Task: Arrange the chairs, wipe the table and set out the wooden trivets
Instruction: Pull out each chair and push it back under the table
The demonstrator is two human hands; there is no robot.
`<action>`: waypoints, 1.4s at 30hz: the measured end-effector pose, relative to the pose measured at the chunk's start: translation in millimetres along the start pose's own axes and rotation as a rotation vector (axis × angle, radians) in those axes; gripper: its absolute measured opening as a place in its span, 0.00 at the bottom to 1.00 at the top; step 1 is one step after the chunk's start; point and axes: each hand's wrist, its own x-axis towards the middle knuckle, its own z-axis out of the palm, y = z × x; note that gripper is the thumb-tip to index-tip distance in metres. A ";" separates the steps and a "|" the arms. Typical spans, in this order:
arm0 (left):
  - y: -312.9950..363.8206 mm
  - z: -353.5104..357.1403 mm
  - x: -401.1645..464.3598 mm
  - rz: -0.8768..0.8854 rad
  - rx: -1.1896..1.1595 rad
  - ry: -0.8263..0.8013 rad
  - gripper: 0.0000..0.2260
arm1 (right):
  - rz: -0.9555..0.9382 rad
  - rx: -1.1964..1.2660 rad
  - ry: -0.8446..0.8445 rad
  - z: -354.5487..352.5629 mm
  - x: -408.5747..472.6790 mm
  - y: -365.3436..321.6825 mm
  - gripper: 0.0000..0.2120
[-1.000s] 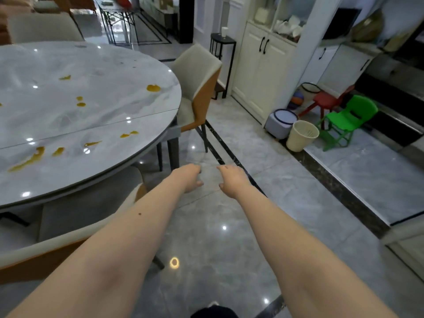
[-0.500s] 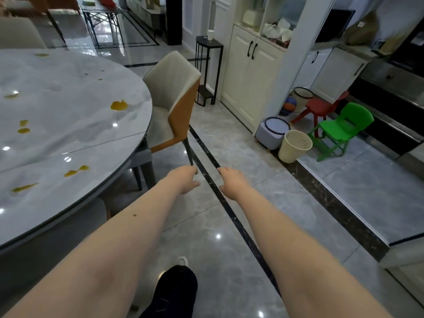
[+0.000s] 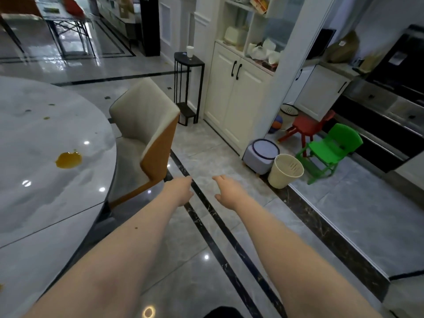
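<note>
- The marble table [image 3: 41, 203] is seen filling the frame from nine to seven o'clock; it has not been wiped, and no trivets and no cloth are visible anywhere in the view.
- The cream-and-orange chair [image 3: 146, 143] is placed at about eleven o'clock from the hands, tucked against the table's rim but turned at an angle, its back pointing toward the open floor. It is judged to be the next chair due for straightening.
- The white cabinet [image 3: 231, 99] is found at one o'clock, with the black side stand [image 3: 188, 88] just to its left, near the chair's back.
- The cream wastebasket [image 3: 285, 171] and the green child's chair [image 3: 330, 150] are set at two to three o'clock, well apart from the hands.
- The left hand [image 3: 181, 191] is held out empty, fingers loosely bent, close to the chair's lower orange edge but not touching it.
- The right hand [image 3: 229, 191] is likewise empty and relaxed, fingers extended over the dark floor stripe.
- The orange spill [image 3: 68, 159] lies at ten o'clock, near the table's rim beside the chair.
- Risk: if the chair is swung out too far, the side stand and the cup on it could be knocked.
- Risk: if an arm is dragged over the rim, the spill could be smeared onto the upholstery.
</note>
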 end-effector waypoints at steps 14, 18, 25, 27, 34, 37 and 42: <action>-26.9 -96.0 234.0 -0.395 -0.183 0.263 0.14 | -0.227 -0.026 -0.107 -90.8 273.7 73.9 0.26; -33.8 -133.3 278.7 -0.504 -0.340 0.363 0.16 | -0.333 -0.129 -0.072 -127.7 355.4 79.2 0.25; -76.2 -167.9 352.8 -0.636 -0.443 0.401 0.19 | -0.525 -0.159 -0.030 -149.8 471.5 41.1 0.27; -91.6 -174.1 376.6 -0.657 -0.490 0.352 0.22 | -0.586 -0.171 0.000 -154.4 499.2 25.1 0.29; -134.6 -197.5 424.7 -0.721 -0.655 0.069 0.33 | -0.801 -0.257 0.055 -175.2 588.3 -27.9 0.33; -155.2 -203.0 431.7 -0.748 -0.727 -0.030 0.40 | -0.910 -0.316 0.043 -179.2 621.7 -44.8 0.35; -174.1 -210.4 442.9 -0.869 -0.895 -0.222 0.50 | -1.122 -0.505 -0.012 -175.6 677.3 -75.4 0.32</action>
